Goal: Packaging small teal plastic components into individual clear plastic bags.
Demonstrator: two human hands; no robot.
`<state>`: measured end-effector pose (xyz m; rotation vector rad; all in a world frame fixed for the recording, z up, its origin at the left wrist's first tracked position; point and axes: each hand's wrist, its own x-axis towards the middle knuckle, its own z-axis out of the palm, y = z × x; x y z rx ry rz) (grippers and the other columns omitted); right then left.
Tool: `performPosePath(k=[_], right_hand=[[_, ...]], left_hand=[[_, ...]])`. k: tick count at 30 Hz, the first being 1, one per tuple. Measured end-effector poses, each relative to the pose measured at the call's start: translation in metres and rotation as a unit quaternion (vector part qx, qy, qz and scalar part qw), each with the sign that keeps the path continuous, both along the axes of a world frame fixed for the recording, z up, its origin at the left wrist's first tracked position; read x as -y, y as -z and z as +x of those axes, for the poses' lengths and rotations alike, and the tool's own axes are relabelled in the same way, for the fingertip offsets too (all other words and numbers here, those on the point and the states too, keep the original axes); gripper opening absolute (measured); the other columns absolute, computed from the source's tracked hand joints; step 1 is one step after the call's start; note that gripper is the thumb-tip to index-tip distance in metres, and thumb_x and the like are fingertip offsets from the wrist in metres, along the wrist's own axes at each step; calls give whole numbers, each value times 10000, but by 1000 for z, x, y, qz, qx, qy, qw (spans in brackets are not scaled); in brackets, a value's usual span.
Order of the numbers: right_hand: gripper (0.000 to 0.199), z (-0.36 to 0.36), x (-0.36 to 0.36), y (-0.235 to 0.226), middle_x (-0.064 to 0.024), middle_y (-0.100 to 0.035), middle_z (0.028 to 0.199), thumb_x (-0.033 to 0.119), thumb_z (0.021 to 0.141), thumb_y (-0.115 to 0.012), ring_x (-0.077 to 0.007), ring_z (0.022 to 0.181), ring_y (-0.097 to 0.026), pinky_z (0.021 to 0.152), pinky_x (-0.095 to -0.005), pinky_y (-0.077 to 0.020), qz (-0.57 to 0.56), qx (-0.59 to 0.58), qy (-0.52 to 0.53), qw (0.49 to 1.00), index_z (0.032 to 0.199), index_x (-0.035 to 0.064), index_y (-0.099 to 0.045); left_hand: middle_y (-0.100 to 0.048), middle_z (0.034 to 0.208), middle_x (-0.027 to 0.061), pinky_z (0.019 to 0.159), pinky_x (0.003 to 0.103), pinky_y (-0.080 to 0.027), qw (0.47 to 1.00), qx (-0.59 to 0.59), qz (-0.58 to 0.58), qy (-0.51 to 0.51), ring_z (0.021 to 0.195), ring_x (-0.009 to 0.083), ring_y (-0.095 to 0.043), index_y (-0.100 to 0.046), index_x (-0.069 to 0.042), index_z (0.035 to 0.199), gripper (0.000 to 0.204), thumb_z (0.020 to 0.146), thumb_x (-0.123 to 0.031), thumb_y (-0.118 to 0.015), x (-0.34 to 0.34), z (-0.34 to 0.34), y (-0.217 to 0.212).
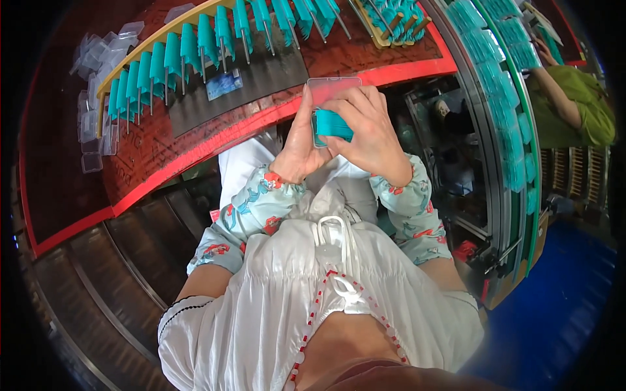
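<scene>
Both of my hands are raised in front of my chest, close together. My left hand [298, 144] holds the left edge of a clear flat plastic case [334, 83]. My right hand [368, 127] wraps over a teal tool handle [332, 124] that lies against the case. Whether the handle is inside the case or on top of it I cannot tell, as my fingers cover it.
A red-edged workbench [195, 153] curves ahead. On it a long wooden rack [176, 29] holds several teal-handled tools [195, 49], with clear empty cases [94, 85] piled at the left. A conveyor frame with teal packs [502, 98] runs at the right; another person in green [574, 104] sits beyond it.
</scene>
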<state>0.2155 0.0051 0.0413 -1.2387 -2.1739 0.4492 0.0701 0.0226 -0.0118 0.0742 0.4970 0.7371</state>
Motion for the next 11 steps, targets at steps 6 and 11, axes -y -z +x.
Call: performPosePath(k=[6,11], right_hand=[[651,-7,17,21,-191,-533,1245,422,799,-619,-374,1201,-462,1023,-453,-345,79,61,31,994,1258,-25,-499],[671,-9,24,34,-221,-504,1308,470,862,-557,-352,1239,-467,1060,-448,-332,80,85,21,993,1276,-51,-471]], left_hand=[[-646,1047,72,808,366,-561,1000,-14,-21,-10,944,204,-657,-548,-85,1168,725,864,-724,-393,9,3,-7],[-625,1142,65,805,333,-560,998,-62,28,8,975,201,-647,-509,-89,1242,680,863,-654,-510,10,0,15]])
